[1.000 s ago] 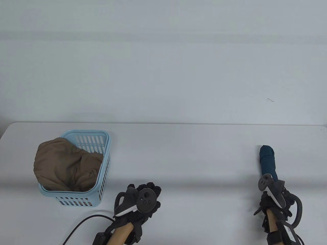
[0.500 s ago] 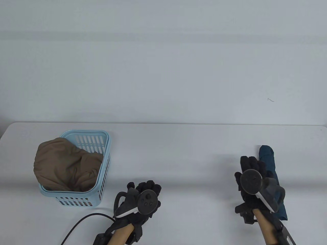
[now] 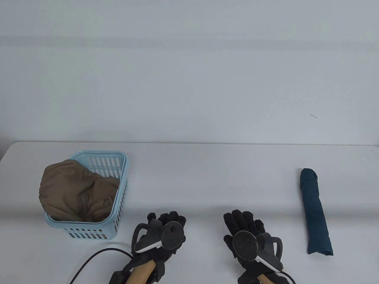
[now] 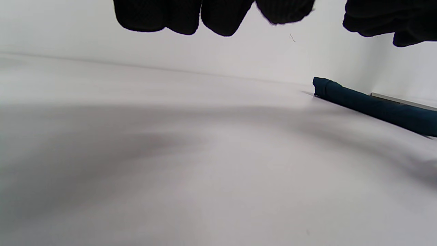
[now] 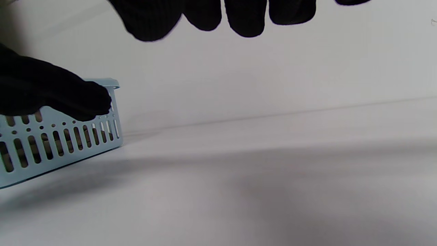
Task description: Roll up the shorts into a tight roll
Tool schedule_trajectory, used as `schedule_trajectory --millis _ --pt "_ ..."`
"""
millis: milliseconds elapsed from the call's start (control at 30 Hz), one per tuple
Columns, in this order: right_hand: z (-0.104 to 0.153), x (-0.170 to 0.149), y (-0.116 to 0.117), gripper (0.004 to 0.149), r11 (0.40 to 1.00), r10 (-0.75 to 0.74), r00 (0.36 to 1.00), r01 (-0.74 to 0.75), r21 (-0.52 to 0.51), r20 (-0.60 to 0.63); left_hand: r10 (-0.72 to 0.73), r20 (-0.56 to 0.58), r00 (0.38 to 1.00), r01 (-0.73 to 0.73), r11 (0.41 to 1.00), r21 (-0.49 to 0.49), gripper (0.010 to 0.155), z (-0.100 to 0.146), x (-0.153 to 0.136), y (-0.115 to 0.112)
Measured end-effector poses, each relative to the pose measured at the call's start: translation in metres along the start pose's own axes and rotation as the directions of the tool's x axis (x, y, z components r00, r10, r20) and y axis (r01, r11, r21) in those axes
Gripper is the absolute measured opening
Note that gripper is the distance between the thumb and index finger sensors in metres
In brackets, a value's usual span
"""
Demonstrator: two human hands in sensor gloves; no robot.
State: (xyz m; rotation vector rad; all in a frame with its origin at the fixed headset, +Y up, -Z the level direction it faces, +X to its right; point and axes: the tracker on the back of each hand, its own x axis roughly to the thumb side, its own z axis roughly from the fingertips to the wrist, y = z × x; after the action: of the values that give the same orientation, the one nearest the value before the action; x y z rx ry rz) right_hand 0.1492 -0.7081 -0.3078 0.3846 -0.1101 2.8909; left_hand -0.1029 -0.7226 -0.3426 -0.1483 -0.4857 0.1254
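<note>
The dark teal shorts [image 3: 314,212] lie as a tight, long roll on the right of the table, running near to far; the roll also shows in the left wrist view [image 4: 372,105]. My right hand [image 3: 243,222] lies flat on the table well left of the roll, fingers spread, holding nothing. My left hand [image 3: 169,220] rests on the table at front centre, fingers loosely extended and empty. In both wrist views the fingertips [image 4: 225,17] [image 5: 245,17] hang over bare table.
A light blue slotted basket [image 3: 120,183] stands at the left with brown garments [image 3: 74,192] heaped in it and spilling over its left rim; it also shows in the right wrist view [image 5: 58,143]. A black cable [image 3: 94,260] runs from the left wrist.
My right hand let go of the teal roll and moved left and toward me, coming to rest flat near the centre. The roll stays where it lay. My left hand barely moved.
</note>
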Motion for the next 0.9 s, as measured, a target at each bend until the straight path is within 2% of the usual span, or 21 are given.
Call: schedule_trajectory --millis 267,467,600,700,767,800,900 --pt "0.002 -0.009 -0.002 0.064 1.0 -0.005 1.0 0.005 -0.006 -0.023 -0.002 0.03 1.0 0.002 1.0 -0.003 0.064 -0.003 0.009 -0.001" --pt "0.002 -0.012 0.001 0.064 1.0 -0.005 1.0 0.005 0.023 -0.021 -0.019 0.034 0.999 0.02 0.999 -0.038 0.064 -0.005 0.012 -0.007" --pt "0.004 -0.012 0.005 0.064 0.997 -0.012 1.0 0.014 0.071 -0.029 -0.003 0.037 0.999 0.005 0.999 -0.045 0.064 -0.005 0.01 -0.001" --pt "0.004 -0.014 0.011 0.064 0.993 -0.02 0.999 0.024 0.116 -0.032 0.017 0.02 1.0 -0.018 0.999 0.03 0.065 -0.001 -0.001 0.023" --pt "0.004 -0.016 0.013 0.064 0.991 -0.021 0.999 0.024 0.135 -0.026 0.037 -0.018 0.999 -0.034 0.992 0.122 0.065 0.006 -0.014 0.049" --pt "0.003 -0.017 0.014 0.064 0.989 -0.028 0.999 0.031 0.147 -0.017 0.049 -0.065 0.997 -0.036 0.983 0.182 0.065 0.013 -0.026 0.068" --pt "0.001 -0.022 0.017 0.064 0.985 -0.045 0.998 0.051 0.168 -0.036 0.068 -0.184 0.981 -0.016 0.961 0.275 0.066 0.027 -0.06 0.108"
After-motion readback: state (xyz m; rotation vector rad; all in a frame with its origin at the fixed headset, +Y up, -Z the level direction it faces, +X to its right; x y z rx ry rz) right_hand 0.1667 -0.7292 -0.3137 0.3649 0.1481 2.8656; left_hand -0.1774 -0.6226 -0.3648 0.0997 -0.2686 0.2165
